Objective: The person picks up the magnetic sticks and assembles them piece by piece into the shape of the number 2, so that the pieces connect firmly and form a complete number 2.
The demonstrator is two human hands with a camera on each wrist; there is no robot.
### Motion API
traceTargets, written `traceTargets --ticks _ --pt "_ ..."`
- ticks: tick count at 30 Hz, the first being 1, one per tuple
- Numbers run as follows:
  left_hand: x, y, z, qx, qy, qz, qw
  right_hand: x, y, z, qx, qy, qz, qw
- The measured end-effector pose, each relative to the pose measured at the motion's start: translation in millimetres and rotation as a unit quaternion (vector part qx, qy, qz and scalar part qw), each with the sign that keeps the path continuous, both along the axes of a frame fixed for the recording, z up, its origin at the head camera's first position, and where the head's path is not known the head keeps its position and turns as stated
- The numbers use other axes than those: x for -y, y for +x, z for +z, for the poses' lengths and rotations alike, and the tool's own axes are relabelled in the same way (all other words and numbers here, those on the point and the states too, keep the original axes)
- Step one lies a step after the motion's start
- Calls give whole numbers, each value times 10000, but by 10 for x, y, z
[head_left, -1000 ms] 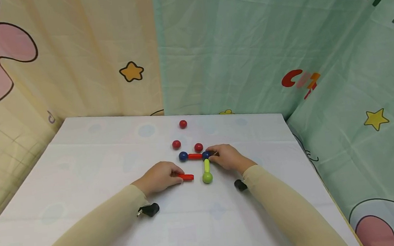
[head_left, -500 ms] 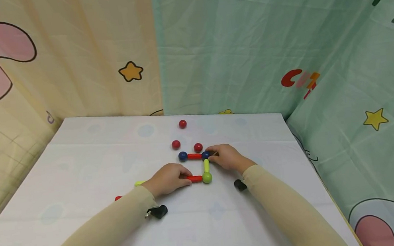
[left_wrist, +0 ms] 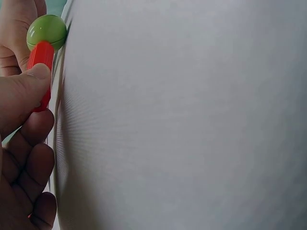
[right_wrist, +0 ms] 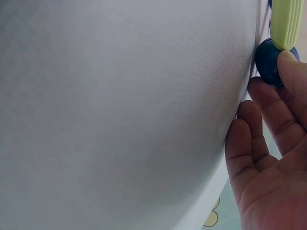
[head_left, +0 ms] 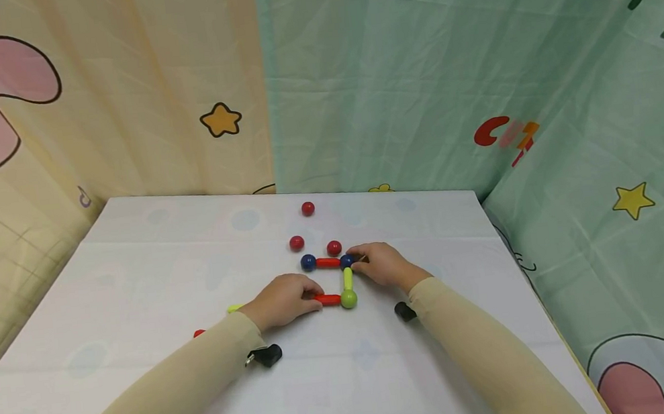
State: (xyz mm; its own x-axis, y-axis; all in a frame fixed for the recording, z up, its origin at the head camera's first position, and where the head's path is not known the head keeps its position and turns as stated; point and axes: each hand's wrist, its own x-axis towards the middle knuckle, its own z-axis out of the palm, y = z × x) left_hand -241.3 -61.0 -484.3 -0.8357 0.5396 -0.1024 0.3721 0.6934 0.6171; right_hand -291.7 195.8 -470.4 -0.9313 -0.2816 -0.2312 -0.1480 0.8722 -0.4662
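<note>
My left hand (head_left: 284, 300) pinches a red rod (head_left: 329, 299) between thumb and fingers. The rod's right end meets a green ball (head_left: 349, 299), as the left wrist view also shows with the green ball (left_wrist: 46, 32) at the rod's tip. From that ball a yellow-green rod (head_left: 348, 278) runs back to a dark blue ball (head_left: 346, 261). My right hand (head_left: 382, 264) grips this blue ball (right_wrist: 269, 62) with thumb and fingers. Another red rod (head_left: 328, 263) links it to a second blue ball (head_left: 308, 263) on the left.
Loose red balls lie behind the joined pieces: one (head_left: 334, 248) close by, one (head_left: 297, 243) further left, one (head_left: 308, 209) near the table's back edge. Past my left forearm peek a yellow-green piece (head_left: 235, 307) and a red piece (head_left: 199, 333), mostly hidden. Printed curtains stand behind the white table (head_left: 132, 268).
My left hand has moved right, bringing the red rod from a gap to the green ball. Pieces behind the left forearm have come into view. The right hand has stayed in place.
</note>
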Motion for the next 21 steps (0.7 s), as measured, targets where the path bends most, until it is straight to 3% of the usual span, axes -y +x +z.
traceTargets --ticks 11,21 --pt "137 -72 108 130 -44 182 9997 -11 1 -6 41 2 -2 10000" --pt "389 -331 219 -11 31 987 9951 -3 6 -6 44 -26 -27 10000"
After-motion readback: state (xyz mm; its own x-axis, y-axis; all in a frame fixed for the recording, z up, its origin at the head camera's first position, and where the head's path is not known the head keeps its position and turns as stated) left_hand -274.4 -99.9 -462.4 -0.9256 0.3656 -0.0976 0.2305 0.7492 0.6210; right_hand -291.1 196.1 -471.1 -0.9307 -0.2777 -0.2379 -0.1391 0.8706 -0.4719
